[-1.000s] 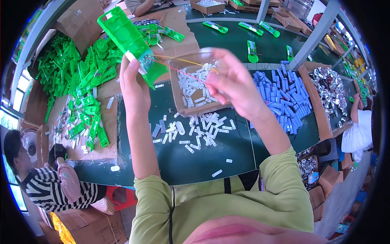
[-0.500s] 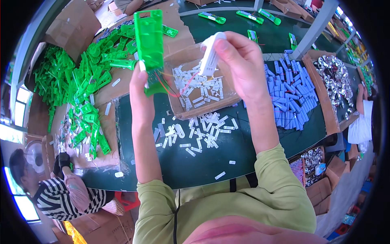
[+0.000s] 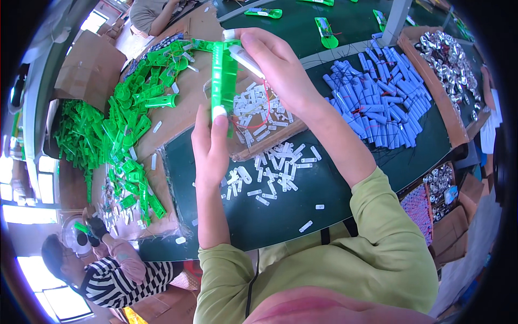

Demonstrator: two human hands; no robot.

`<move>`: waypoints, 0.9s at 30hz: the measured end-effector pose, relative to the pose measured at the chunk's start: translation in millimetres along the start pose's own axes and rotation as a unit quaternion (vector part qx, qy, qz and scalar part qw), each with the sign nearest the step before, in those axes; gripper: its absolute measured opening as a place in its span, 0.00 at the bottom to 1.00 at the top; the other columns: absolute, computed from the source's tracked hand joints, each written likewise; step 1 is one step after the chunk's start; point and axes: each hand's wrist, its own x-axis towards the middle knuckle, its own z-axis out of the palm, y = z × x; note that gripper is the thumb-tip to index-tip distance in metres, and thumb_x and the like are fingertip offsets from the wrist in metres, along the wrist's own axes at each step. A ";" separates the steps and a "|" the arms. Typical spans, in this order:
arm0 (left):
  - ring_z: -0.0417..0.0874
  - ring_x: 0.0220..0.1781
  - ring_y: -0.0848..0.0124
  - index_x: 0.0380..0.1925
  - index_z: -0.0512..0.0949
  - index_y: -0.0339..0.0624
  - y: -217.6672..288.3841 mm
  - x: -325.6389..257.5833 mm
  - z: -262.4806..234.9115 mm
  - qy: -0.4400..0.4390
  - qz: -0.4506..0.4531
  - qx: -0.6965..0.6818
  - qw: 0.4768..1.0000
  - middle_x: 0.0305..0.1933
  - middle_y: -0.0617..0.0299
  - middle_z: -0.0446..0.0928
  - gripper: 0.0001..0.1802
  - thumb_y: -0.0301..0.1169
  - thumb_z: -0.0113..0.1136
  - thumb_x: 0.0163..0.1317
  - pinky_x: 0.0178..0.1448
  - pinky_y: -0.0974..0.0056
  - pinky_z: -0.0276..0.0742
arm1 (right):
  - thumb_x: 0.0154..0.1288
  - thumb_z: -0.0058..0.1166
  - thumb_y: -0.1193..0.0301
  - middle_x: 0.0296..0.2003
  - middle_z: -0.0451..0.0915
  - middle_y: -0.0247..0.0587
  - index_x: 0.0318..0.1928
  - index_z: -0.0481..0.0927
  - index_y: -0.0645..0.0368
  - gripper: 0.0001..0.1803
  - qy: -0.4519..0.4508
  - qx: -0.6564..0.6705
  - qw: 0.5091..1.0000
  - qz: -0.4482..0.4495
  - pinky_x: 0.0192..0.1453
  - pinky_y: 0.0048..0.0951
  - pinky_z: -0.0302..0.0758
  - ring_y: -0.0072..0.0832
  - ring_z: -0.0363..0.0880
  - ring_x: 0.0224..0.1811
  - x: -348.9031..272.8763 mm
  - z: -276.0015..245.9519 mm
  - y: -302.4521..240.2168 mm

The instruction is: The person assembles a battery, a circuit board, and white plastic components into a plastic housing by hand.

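Note:
My left hand holds a long green plastic housing upright by its lower end, with thin red wires trailing from it. My right hand pinches a small white strip-shaped part and presses it against the upper end of the green housing. Both hands are raised above a shallow cardboard tray that holds several more white parts. More white strips lie scattered on the dark green table below.
A big heap of green housings lies at the left on cardboard. Blue tubular parts fill the right side, silver pieces in a tray beyond. A person in a striped top sits at lower left; another person sits at the far side.
The green housing has turned edge-on and upright. My right hand has come left with the white part and now presses it to the housing's top end.

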 end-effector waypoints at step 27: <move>0.73 0.28 0.76 0.40 0.72 0.35 -6.4 0.1 -9.0 -0.190 -0.133 -0.126 0.965 0.28 0.61 0.75 0.22 0.45 0.38 0.67 0.31 0.71 0.66 | 0.68 0.37 0.61 0.33 0.80 0.48 0.37 0.73 0.63 0.17 -0.265 0.307 0.900 0.161 0.51 0.32 0.74 0.36 0.78 0.43 23.2 -39.6 17.8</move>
